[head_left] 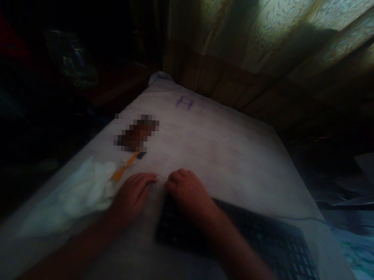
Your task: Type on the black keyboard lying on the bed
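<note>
My left hand [131,197] is at the left of the keyboard, its fingers pressed together. At its fingertips there is a small pale spot, too blurred to name. My right hand [189,193] is curled over the upper left corner of a black keyboard [263,238]; what its fingers hold, if anything, is hidden. A faint thin strand [162,177] seems to run between the two hands. Beside my left hand lies an orange, narrow object [123,168] with a dark end. White, soft-looking material in clear plastic [82,193] lies left of my left wrist.
A pale cloth [223,150] with a purple mark covers the table. Farther up lies a pixelated brown-orange item [137,133]. The keyboard's cable [301,218] runs off to the right. Patterned curtains [272,36] hang behind; papers [370,164] are at the right.
</note>
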A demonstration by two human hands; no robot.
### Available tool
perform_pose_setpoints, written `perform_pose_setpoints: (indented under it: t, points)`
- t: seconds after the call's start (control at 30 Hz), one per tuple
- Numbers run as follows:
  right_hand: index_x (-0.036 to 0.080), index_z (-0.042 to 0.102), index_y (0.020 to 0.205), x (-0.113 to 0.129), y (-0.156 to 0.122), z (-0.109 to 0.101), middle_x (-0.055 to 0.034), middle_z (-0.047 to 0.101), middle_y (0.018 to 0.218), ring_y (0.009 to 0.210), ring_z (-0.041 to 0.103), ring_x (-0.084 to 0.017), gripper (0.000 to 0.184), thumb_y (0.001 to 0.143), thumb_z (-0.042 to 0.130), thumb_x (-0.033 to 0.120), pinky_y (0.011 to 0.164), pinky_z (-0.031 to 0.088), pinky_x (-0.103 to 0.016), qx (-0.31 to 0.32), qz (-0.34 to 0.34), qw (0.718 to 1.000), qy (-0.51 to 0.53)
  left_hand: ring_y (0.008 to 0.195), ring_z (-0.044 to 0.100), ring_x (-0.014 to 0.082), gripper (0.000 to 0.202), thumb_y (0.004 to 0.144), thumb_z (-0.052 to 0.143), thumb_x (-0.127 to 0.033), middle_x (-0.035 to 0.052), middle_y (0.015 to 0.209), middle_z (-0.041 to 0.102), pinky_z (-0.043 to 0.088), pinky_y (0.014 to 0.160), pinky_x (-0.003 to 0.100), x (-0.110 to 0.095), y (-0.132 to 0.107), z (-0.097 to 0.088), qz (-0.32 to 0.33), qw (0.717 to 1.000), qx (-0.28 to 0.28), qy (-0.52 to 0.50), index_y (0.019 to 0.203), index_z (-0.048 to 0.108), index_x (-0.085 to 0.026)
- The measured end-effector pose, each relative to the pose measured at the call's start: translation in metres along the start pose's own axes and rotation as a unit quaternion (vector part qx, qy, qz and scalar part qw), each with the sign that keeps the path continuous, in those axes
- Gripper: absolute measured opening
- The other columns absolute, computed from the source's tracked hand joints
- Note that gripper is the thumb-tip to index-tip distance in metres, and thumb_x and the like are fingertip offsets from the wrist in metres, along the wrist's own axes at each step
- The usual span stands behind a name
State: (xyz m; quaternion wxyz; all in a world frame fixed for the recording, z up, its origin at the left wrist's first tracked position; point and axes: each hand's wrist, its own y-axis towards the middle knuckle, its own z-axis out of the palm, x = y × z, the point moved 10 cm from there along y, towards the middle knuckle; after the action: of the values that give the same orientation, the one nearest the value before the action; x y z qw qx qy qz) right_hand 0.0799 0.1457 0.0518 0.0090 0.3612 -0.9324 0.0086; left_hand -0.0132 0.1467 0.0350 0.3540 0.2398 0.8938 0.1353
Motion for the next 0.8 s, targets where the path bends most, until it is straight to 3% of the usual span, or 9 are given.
perform_pose_setpoints:
  t: [0.27, 0.8]
  points:
    - [0.015, 0.066, 0.086, 0.029, -0.012, -0.003, -0.0062, 0.062, 0.086, 0.084, 0.05, -0.022, 0.012, 0.093, 0.056, 0.016, 0.072, 0.039, -0.035, 0.021, -0.035, 0.999, 0.013, 0.105, 0.063, 0.0209, 0.027, 0.093, 0.038, -0.021, 0.0067, 0.11, 0.069, 0.051, 0.095, 0.044, 0.006, -0.001, 0.003, -0.031, 0.999, 0.017, -0.025, 0.105, 0.061, -0.021]
    - [0.015, 0.069, 0.081, 0.069, -0.023, 0.001, -0.0065, 0.061, 0.078, 0.084, 0.052, -0.022, 0.018, 0.093, 0.056, 0.018, 0.07, 0.039, -0.035, 0.031, -0.047, 0.998, -0.018, 0.106, 0.062, 0.0207, 0.029, 0.09, 0.037, -0.015, 0.0085, 0.109, 0.07, 0.05, 0.095, 0.042, 0.003, -0.001, 0.006, -0.003, 1.0, 0.021, -0.004, 0.103, 0.062, -0.017]
